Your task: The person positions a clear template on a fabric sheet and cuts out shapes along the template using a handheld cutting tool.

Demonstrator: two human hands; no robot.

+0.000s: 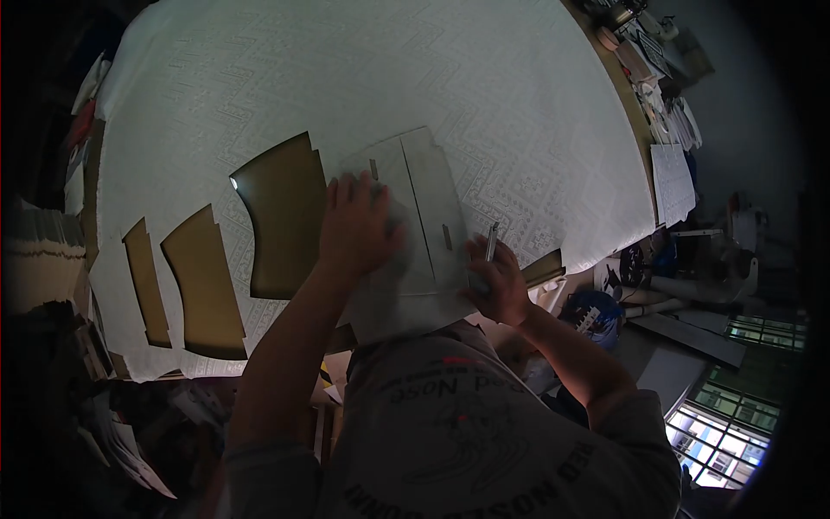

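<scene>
A pale pattern piece (pixel 441 186) with a long dark line and two small slots lies on the patterned white fabric (pixel 363 69), in front of the torso. My left hand (pixel 361 227) rests on its left part, fingers apart and pointing away from me. At its lower right edge my right hand (pixel 494 281) is closed around a slim metallic tool (pixel 492 241), which sticks up between the fingers; the tool's exact kind is unclear. Left of my left hand is a large brown cut-out shape (pixel 290 221) with a curved left side.
Two narrower brown shapes, one wider (pixel 206 290) and one thin (pixel 145 281), are farther left. Papers (pixel 674 182) and small items line the table's right edge. Stacked material (pixel 43 251) stands at the far left. A barred window (pixel 722 432) is at lower right.
</scene>
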